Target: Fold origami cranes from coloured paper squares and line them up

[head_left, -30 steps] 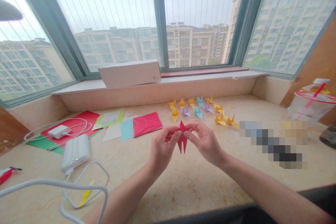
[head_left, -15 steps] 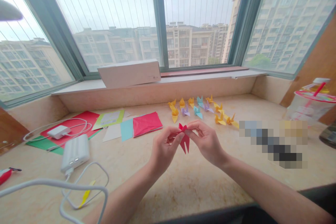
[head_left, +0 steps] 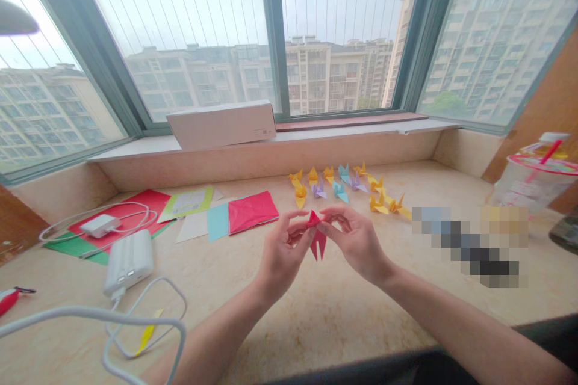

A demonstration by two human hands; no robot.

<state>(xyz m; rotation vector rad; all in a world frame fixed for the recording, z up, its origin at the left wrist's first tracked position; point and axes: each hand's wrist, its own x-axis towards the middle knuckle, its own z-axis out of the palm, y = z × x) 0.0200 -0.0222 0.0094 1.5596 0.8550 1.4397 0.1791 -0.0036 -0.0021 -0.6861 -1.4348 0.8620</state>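
A small folded red origami paper (head_left: 318, 243) is pinched between both hands above the tabletop. Two narrow points of it hang down side by side, and a peak sticks up between the fingertips. My left hand (head_left: 284, 249) grips its left side with thumb and fingers. On the other side, the thumb and fingers of my right hand (head_left: 354, 240) are closed on it. The fingers hide part of the folds. Beyond the hands stand several folded paper cranes, among them a yellow crane (head_left: 300, 195), a blue crane (head_left: 339, 192) and a purple crane (head_left: 319, 190).
Left of the hands lie red paper sheets (head_left: 253, 213), a light blue sheet (head_left: 218, 222) and a white power bank (head_left: 129, 261) with a looping cable (head_left: 90, 313). A white box (head_left: 221, 125) rests on the window ledge. At right stands a plastic cup (head_left: 524, 186) with a red straw.
The upper part of the red paper now shows one peak where two flaps stood apart. Both hands have stayed nearly in place, still pinching it.
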